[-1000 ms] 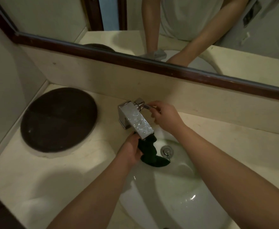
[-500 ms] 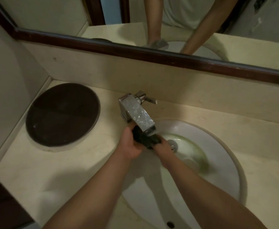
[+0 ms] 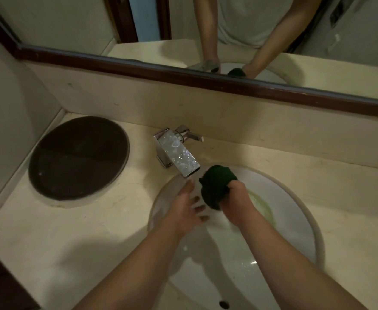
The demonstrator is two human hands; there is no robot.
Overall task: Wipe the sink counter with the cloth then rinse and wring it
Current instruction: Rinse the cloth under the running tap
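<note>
Right hand (image 3: 236, 195) is closed tight around the dark green cloth (image 3: 217, 186), which is bunched into a ball and held over the white sink basin (image 3: 295, 220), just beside the mouth of the square chrome faucet (image 3: 179, 157). Left hand (image 3: 188, 209) hangs open beside it, fingers spread and empty, right under the spout, close to the cloth but apparently not touching it. Whether water is running I cannot tell for certain; the basin near the drain shows a greenish-yellow tint, and the faucet's lever (image 3: 191, 136) points to the right.

This looks like the rinse-and-wring stage. To do it well, the open hand should take the free end of the ball so both hands can twist in opposite directions, low inside the basin so runoff stays off the cream counter (image 3: 83, 231). Squeezing one-handed would probably leave the middle of the wad soaked. The round dark mat (image 3: 78, 157) on the counter sits well apart, out of splash range.
</note>
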